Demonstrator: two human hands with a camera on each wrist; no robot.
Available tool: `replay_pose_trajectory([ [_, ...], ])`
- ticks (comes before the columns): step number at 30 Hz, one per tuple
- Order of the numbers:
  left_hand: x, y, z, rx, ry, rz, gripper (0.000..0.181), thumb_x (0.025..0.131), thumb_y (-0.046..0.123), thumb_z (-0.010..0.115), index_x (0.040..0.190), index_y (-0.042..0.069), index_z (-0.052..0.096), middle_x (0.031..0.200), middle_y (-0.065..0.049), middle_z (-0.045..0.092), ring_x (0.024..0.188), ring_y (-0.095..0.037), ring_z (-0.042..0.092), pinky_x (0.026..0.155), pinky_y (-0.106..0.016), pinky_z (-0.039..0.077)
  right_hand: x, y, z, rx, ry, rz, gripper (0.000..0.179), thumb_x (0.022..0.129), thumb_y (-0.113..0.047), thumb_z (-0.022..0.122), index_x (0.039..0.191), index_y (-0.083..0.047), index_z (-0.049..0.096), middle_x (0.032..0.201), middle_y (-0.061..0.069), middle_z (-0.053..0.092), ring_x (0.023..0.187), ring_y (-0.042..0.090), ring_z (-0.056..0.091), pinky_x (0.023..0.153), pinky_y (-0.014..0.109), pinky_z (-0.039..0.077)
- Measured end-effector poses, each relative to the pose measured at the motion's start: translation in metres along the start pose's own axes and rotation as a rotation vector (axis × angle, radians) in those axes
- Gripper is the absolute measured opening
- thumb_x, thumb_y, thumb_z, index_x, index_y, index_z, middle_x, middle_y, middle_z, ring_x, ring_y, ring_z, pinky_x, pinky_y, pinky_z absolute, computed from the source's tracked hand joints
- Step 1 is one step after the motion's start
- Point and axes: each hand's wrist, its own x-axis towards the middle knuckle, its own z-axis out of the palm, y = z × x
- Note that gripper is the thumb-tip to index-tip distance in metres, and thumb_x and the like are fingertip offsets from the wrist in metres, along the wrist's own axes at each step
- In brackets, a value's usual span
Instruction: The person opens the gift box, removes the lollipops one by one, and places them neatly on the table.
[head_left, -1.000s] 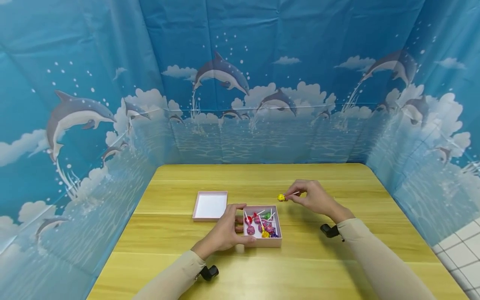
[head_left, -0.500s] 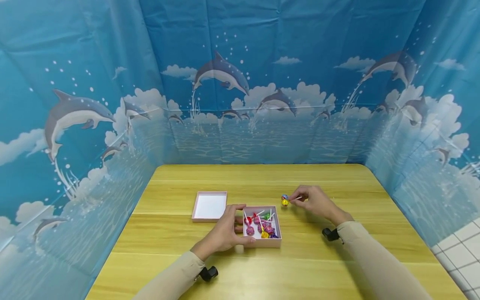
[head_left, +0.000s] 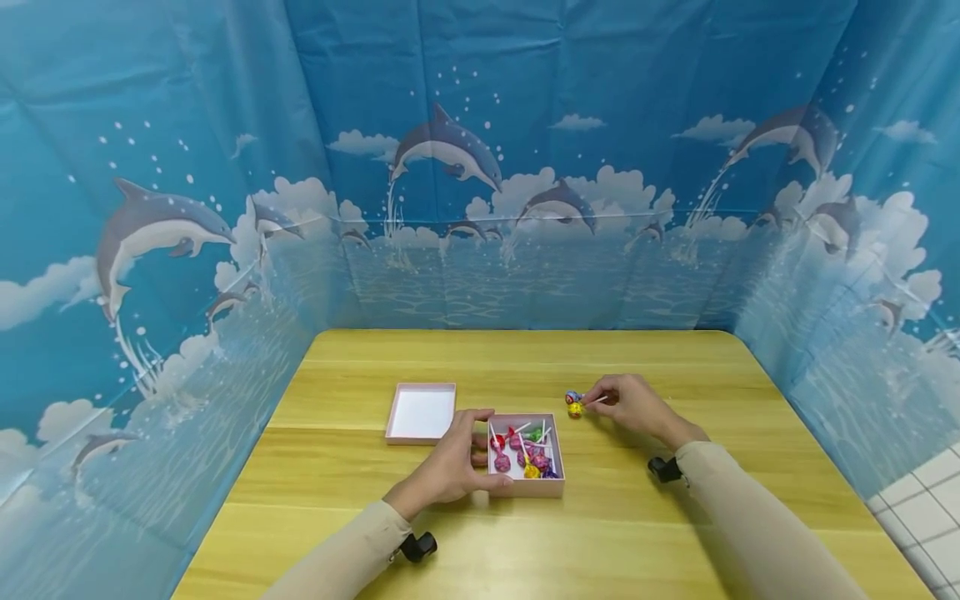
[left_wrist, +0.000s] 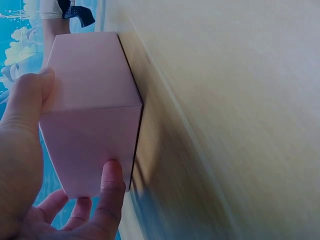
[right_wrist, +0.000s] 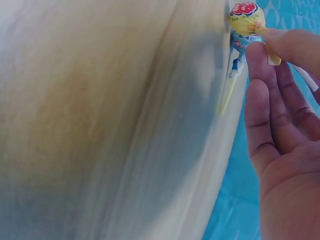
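A small pink box (head_left: 527, 490) stands uncovered on the table, with several lollipops in red, purple, green, yellow and blue wrappers inside. My left hand (head_left: 450, 462) grips its left side, the thumb on the near wall and the fingers at the left and far walls. In the right wrist view, my right hand (right_wrist: 285, 115) pinches a yellow lollipop (right_wrist: 246, 20) just below its candy, between thumb and forefinger. Right beside that candy is a blue-wrapped lollipop (right_wrist: 239, 45), its pale stick on the table; whether the two touch I cannot tell.
The box's lid (head_left: 422, 412), white inside, lies on the wooden table (head_left: 480, 542) to the left of the box. A blue dolphin-print curtain (head_left: 480, 275) encloses the table's back and sides. White floor tiles (head_left: 922, 508) show at the lower right.
My right hand has lowered the yellow lollipop toward the table and brought it slightly nearer, uncovering the blue lollipop behind it. The left hand and the box have stayed in place.
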Motion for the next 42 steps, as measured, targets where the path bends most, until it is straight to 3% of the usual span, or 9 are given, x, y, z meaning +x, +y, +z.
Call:
replay_pose_trajectory([
  [12,0.0002,0.0003,0.0008,0.018,-0.003,0.003,0.113,0.091,0.030,0.105,0.178,0.011,0.035,0.159,-0.014,0.051,0.129,-0.020,0.067,0.103,-0.024,0.066,0.0009,0.0064,0.0003,-0.010,-0.034,0.032,0.006,0.107,-0.013,0.087,0.112,-0.016,0.090,0.107,-0.001,0.088,0.095,0.008,0.078,0.086,0.026,0.067],
  [42,0.0017,0.0002,0.0010,-0.013,0.001,0.007,0.113,0.091,0.028,0.105,0.178,0.010,0.035,0.159,-0.015,0.050,0.130,-0.023,0.068,0.102,-0.022,0.065,0.0065,0.0058,-0.0048,-0.066,-0.066,0.063,0.004,0.106,-0.013,0.087,0.109,-0.015,0.089,0.106,0.000,0.086,0.093,0.012,0.076,0.080,0.028,0.065],
])
